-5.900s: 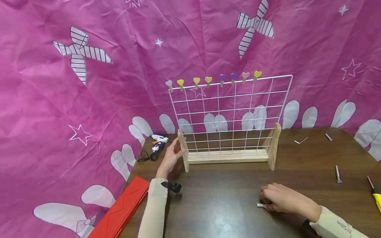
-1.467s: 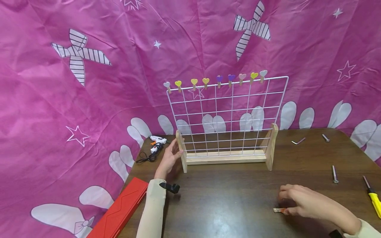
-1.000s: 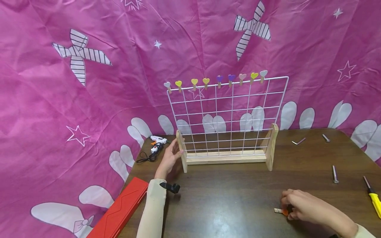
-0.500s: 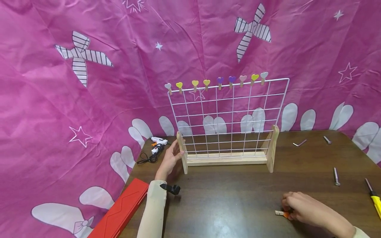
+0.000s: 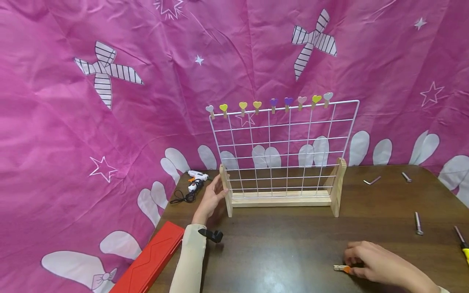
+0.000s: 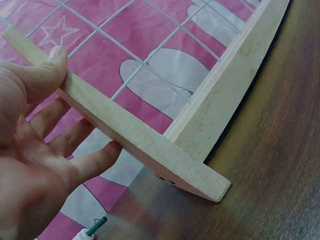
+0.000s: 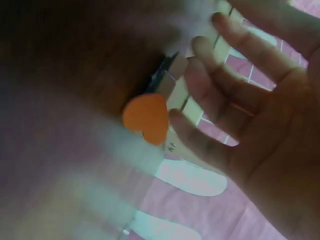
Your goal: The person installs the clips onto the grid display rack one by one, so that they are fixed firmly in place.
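My left hand [image 5: 211, 200] rests at the left wooden side of the stand, its thumb [image 6: 58, 55] on the front edge and other fingers behind. The stand [image 5: 281, 201] bears an upright white wire grid [image 5: 288, 141]. Several heart clothespins line its top wire, among them a white one [image 5: 327, 97] at the right end and a purple one [image 5: 288, 101]. Low over the table, my right hand [image 5: 379, 262] has loosely bent fingers, with a fingertip at the orange heart [image 7: 146, 118] of a clothespin [image 5: 340, 267] lying flat. I see no fingers closed round it.
A white glue gun [image 5: 198, 175] with a black cord lies behind my left wrist. A red box [image 5: 150, 260] stands front left. To the right lie bolts [image 5: 418, 224], a hex key [image 5: 371, 180] and a yellow-handled screwdriver [image 5: 464, 248]. A pink curtain [image 5: 146, 122] hangs behind.
Since the oldest frame, a white heart clothespin has appeared on the wire's right end. My right hand has moved right to an orange one, shifting slightly around it. My left hand stays put.
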A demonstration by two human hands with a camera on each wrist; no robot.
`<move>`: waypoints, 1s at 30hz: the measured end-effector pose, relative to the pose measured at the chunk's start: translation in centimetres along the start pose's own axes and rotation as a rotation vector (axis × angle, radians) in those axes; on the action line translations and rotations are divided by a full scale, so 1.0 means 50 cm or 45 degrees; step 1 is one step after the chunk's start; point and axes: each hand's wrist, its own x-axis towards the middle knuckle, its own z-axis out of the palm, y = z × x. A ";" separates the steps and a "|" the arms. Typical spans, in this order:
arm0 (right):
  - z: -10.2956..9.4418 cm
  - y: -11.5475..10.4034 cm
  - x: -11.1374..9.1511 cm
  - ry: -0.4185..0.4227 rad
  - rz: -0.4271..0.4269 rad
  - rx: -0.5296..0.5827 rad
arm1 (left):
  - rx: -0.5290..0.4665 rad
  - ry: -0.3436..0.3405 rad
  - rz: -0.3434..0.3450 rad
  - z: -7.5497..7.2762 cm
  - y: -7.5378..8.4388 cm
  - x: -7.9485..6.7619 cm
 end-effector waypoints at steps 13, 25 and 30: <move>-0.062 -0.037 0.052 0.409 -0.124 0.221 | -0.003 0.001 0.007 0.003 0.001 -0.001; -0.268 -0.060 0.123 0.283 -0.286 -0.345 | 0.002 -0.010 0.005 0.003 0.000 -0.002; -0.355 -0.056 0.162 0.236 -0.403 -0.344 | 0.008 -0.004 -0.001 0.003 0.001 -0.001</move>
